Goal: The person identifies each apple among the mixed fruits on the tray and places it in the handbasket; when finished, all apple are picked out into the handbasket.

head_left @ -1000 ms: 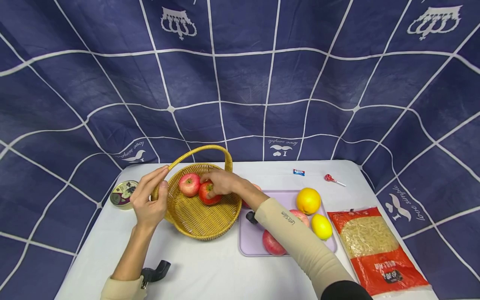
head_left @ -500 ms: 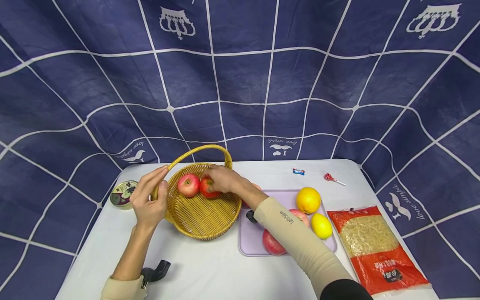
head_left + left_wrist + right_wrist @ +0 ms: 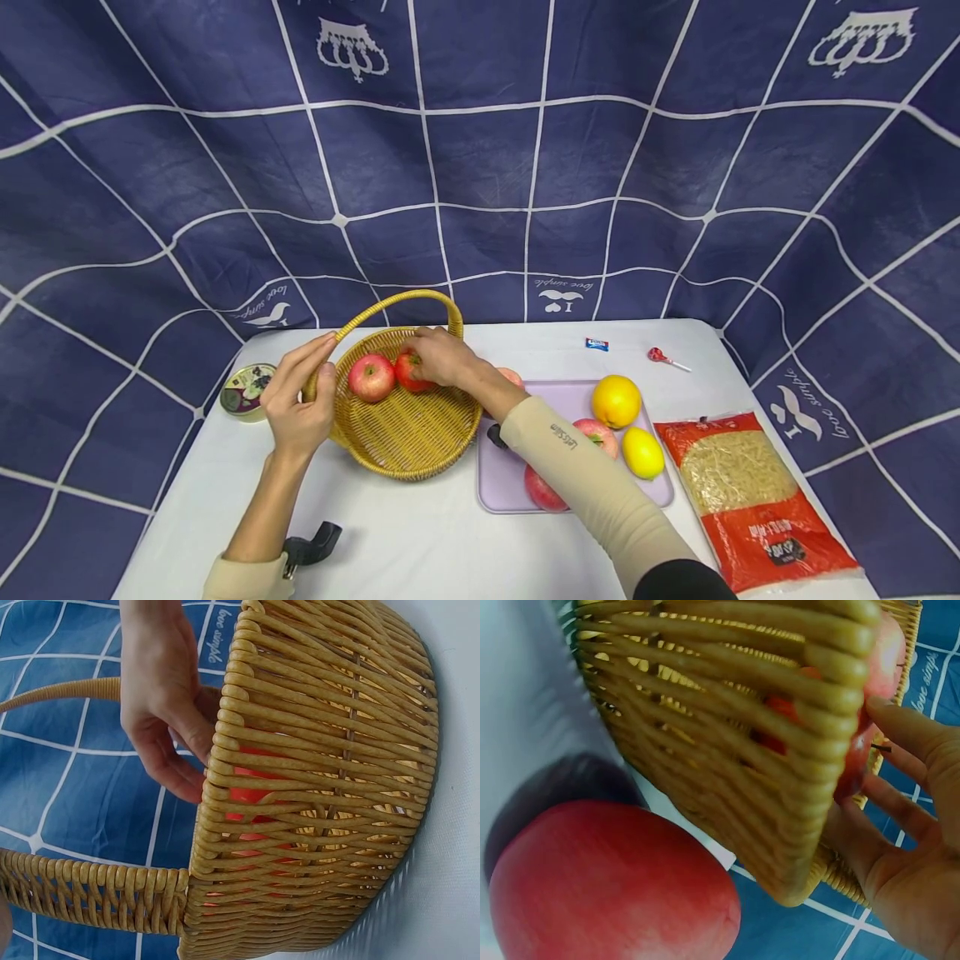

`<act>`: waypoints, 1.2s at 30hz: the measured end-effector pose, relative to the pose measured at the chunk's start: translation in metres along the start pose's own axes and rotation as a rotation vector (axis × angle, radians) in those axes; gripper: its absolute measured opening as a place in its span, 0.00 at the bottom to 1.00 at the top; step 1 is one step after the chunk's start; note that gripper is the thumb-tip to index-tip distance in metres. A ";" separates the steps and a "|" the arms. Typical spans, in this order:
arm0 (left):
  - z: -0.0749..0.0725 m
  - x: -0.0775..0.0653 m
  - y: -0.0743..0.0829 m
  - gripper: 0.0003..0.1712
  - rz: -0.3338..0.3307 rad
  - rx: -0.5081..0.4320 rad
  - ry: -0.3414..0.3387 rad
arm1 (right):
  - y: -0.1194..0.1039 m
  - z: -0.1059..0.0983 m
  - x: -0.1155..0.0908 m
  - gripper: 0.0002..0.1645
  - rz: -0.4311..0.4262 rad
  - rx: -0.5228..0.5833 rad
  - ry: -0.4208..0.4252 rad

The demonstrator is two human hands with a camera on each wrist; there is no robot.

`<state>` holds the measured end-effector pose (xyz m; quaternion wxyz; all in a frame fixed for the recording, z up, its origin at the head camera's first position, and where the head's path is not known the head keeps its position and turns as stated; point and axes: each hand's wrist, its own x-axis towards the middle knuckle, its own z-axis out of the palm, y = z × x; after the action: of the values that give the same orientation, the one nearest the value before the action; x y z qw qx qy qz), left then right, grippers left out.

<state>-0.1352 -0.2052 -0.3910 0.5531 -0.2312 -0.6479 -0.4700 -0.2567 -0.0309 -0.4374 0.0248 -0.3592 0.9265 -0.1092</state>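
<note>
In the head view a yellow wicker basket holds two red apples. My left hand grips the left side of its arched handle, thumb opposite the fingers. My right hand reaches inside and grips the right-hand apple, partly covering it. Touching that one, a pinkish apple lies to its left. In the right wrist view, the fingers curve around the held apple behind the basket rim. The left wrist view shows the basket wall from outside, with red fruit visible through the weave.
Right of the basket, a lilac tray bears several apples, an orange and a lemon; my right forearm crosses over it. A pasta bag lies far right. Behind are a small candy packet and lollipop. A tin stands left.
My right hand has shifted slightly back and left with the apple in its fingers. The neighbouring apple has moved a little left. My left hand stays on the handle.
</note>
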 end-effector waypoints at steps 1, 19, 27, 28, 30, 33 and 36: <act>0.000 0.000 0.000 0.12 0.001 0.001 0.001 | -0.001 0.000 0.001 0.27 0.006 0.001 -0.003; 0.000 -0.001 0.000 0.12 -0.009 0.002 0.002 | -0.005 -0.001 0.011 0.28 0.049 0.019 -0.032; 0.000 0.000 0.000 0.12 -0.010 -0.006 0.002 | -0.005 -0.001 0.010 0.28 0.048 0.015 -0.028; 0.000 0.000 0.000 0.12 -0.010 -0.006 0.003 | -0.005 -0.001 0.009 0.28 0.048 0.016 -0.027; 0.000 0.000 0.001 0.12 -0.010 -0.005 0.002 | -0.005 -0.002 0.008 0.28 0.044 0.020 -0.028; 0.000 0.000 0.001 0.12 -0.010 -0.004 0.001 | -0.005 -0.006 0.005 0.28 0.036 0.028 -0.027; 0.000 0.001 0.001 0.12 -0.009 -0.003 0.001 | -0.004 -0.009 0.002 0.27 0.020 0.036 -0.016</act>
<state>-0.1343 -0.2053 -0.3900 0.5511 -0.2286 -0.6479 -0.4735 -0.2567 -0.0339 -0.4278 0.0397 -0.3504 0.9277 -0.1226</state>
